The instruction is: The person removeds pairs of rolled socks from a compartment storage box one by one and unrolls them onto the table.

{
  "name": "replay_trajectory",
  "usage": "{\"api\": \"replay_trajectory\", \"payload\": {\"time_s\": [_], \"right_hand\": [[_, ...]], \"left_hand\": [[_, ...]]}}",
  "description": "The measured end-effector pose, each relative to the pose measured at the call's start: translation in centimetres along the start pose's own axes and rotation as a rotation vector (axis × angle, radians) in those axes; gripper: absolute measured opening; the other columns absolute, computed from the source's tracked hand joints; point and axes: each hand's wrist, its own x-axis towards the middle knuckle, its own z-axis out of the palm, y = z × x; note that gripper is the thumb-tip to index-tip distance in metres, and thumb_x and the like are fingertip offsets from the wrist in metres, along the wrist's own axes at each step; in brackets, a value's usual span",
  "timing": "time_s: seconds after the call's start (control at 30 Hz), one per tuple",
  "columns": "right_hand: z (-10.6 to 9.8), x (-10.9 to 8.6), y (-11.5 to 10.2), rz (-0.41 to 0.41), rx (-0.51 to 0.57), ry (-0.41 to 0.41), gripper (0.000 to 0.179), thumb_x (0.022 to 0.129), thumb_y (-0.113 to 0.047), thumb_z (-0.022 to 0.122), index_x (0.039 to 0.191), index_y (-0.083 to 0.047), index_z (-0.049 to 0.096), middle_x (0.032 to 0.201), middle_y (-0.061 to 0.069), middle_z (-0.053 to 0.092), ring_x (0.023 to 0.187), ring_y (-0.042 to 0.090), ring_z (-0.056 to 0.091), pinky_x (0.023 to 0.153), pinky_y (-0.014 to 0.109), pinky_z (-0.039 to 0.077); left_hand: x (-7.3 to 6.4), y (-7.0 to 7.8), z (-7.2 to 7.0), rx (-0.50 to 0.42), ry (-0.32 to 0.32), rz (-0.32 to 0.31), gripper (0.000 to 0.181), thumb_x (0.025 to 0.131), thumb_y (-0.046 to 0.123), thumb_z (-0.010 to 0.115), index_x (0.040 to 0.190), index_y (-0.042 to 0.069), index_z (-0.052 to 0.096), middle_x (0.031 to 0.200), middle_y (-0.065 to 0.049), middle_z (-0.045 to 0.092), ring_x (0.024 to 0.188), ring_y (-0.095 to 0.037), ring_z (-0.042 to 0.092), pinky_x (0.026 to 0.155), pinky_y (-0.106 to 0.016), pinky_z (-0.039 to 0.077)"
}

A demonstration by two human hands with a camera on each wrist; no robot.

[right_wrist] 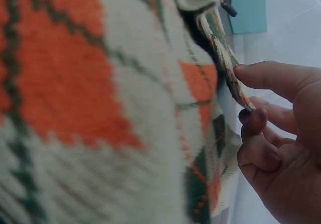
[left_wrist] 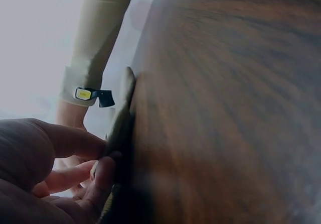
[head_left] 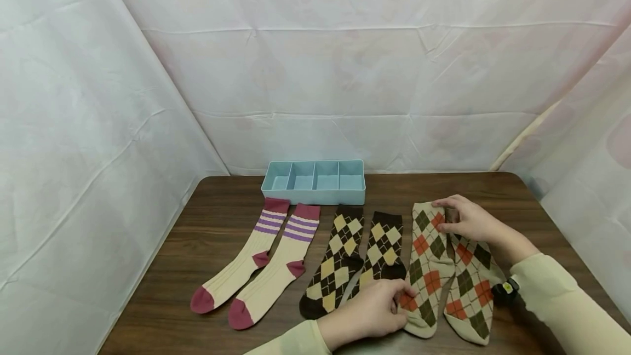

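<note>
A cream argyle sock [head_left: 428, 256] with orange and green diamonds lies at the right of the table, its cuff toward the back. My right hand [head_left: 468, 221] pinches the right side of that cuff; in the right wrist view, the sock's edge [right_wrist: 231, 81] sits between thumb and fingers. Lower down, my left hand [head_left: 377, 308] pinches the same sock's left edge near the foot. The left wrist view shows the thin fabric [left_wrist: 119, 126] between thumb and finger. Its matching sock [head_left: 470, 289] lies just right, its cuff partly hidden under my right hand and wrist.
Two dark brown argyle socks [head_left: 340, 251] lie left of my hands, one partly covered by the left hand. Farther left are two cream socks [head_left: 276, 267] with purple stripes and maroon toes. A light blue divided box [head_left: 315, 197] stands at the table's back edge, before a white curtain.
</note>
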Motion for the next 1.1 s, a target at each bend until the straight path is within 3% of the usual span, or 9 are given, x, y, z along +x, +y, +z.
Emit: {"api": "replay_trajectory", "payload": {"time_s": [0.23,0.53,0.8,1.0,1.1], "right_hand": [[0.64,-0.24,0.48,0.03,0.015,-0.027,0.065,0.1,-0.018,0.083,0.154,0.002,0.054,0.146,0.033,0.048,0.075,0.014,0.052,0.063,0.033,0.047],[0.85,-0.26,0.61,0.026,0.035,-0.033,0.065,0.1,-0.017,0.082,0.155,0.001,0.053,0.149,0.032,0.046,0.075,0.015,0.052,0.061,0.033,0.046],[0.96,-0.09,0.64,0.014,0.026,-0.034,0.064,0.1,-0.015,0.082,0.155,0.002,0.053,0.149,0.034,0.045,0.074,0.015,0.051,0.062,0.033,0.046],[0.93,-0.2,0.79,0.014,0.012,-0.036,0.063,0.101,-0.015,0.081,0.154,0.003,0.053,0.147,0.032,0.047,0.073,0.013,0.051,0.062,0.033,0.047],[0.84,-0.41,0.64,0.008,-0.011,-0.037,0.064,0.1,-0.015,0.083,0.154,0.003,0.053,0.148,0.036,0.044,0.073,0.011,0.054,0.061,0.033,0.049]], "left_hand": [[0.15,-0.15,0.43,0.2,0.025,0.103,0.044,0.088,0.01,0.086,0.129,0.02,0.075,0.094,0.025,0.065,0.083,0.01,0.048,0.074,-0.009,0.041],[0.05,0.16,0.33,0.188,0.001,0.077,0.046,0.089,0.01,0.086,0.133,0.02,0.074,0.095,0.018,0.059,0.083,0.009,0.046,0.069,-0.01,0.041],[0.38,0.02,0.28,0.206,-0.013,0.075,0.044,0.09,0.012,0.085,0.133,0.02,0.076,0.088,0.019,0.06,0.084,0.007,0.045,0.07,-0.01,0.04],[0.7,0.38,0.3,0.259,-0.015,0.098,0.042,0.091,0.016,0.085,0.132,0.019,0.077,0.095,0.016,0.065,0.085,0.004,0.047,0.071,-0.01,0.04],[0.65,0.39,-0.34,0.261,-0.036,0.126,0.037,0.095,0.021,0.083,0.131,0.019,0.078,0.097,0.016,0.068,0.085,0.005,0.048,0.073,-0.009,0.04]]}}
